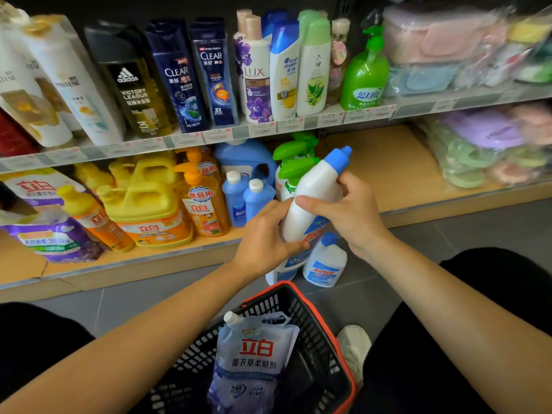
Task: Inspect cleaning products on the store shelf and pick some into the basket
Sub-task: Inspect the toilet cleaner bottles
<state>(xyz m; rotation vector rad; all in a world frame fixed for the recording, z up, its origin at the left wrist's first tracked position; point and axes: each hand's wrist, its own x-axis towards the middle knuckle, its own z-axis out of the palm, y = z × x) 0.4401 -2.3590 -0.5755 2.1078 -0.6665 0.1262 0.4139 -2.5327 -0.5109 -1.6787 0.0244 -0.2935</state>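
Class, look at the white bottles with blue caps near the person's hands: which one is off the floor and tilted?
The held bottle, gripped by the left hand and right hand, its cap pointing up-right. The small bottle stands upright on the floor.

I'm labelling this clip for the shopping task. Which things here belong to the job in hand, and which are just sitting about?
In the job:
- white bottle with blue cap, held by left hand and right hand
- basket
- refill pouch in the basket

Just about:
- shampoo bottles on the upper shelf
- bagged cloths
- yellow jug
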